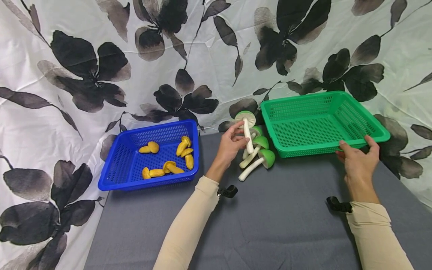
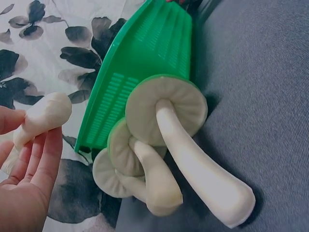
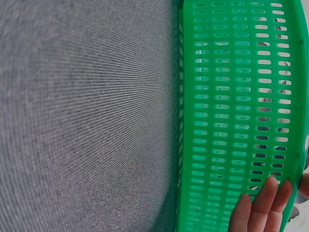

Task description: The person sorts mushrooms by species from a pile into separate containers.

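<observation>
My left hand (image 1: 231, 144) pinches the white stem of a toy mushroom (image 1: 248, 135), whose green-edged cap points up and away. In the left wrist view only the pale stem end (image 2: 50, 113) of that mushroom shows between thumb and fingers. Just below the hand, three more green-capped toy mushrooms (image 1: 267, 159) lie bunched on the grey cloth, caps toward the green basket (image 1: 280, 152). My right hand (image 1: 361, 165) holds that basket's near rim toward its right corner. Its fingers (image 3: 263, 203) rest on the perforated outer wall.
Left of the mushrooms stands a blue basket (image 1: 148, 184) with several yellow toy mushrooms (image 1: 153, 147) inside. Grey cloth (image 1: 270, 225) covers the table. A floral black-and-white sheet (image 1: 216, 56) hangs behind, close to the baskets' far sides.
</observation>
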Tool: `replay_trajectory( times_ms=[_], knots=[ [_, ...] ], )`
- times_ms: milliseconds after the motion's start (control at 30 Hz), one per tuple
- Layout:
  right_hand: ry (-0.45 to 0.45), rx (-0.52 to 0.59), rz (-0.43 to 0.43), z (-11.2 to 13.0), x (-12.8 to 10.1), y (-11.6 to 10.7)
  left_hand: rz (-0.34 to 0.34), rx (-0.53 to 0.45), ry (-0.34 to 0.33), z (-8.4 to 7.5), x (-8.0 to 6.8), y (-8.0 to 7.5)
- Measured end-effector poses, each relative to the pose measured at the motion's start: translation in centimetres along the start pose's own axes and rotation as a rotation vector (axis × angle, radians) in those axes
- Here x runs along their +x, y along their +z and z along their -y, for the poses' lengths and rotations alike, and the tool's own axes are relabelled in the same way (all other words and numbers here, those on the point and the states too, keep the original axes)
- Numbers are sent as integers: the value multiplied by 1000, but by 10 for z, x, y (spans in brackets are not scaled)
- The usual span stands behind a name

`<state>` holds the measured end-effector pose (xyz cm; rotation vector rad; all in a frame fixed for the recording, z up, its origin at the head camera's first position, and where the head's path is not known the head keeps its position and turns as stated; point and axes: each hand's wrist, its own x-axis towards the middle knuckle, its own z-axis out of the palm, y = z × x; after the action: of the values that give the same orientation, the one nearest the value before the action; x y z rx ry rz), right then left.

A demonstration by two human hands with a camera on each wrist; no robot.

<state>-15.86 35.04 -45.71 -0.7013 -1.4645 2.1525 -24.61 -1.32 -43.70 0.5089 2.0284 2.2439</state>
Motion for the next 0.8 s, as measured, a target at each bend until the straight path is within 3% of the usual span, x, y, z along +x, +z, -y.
replay_trajectory(
  times_ms=[800],
  knots=[
    [-15, -21, -12, -3, 3, 0, 71, -50, 9, 1, 23, 38]
  ],
)
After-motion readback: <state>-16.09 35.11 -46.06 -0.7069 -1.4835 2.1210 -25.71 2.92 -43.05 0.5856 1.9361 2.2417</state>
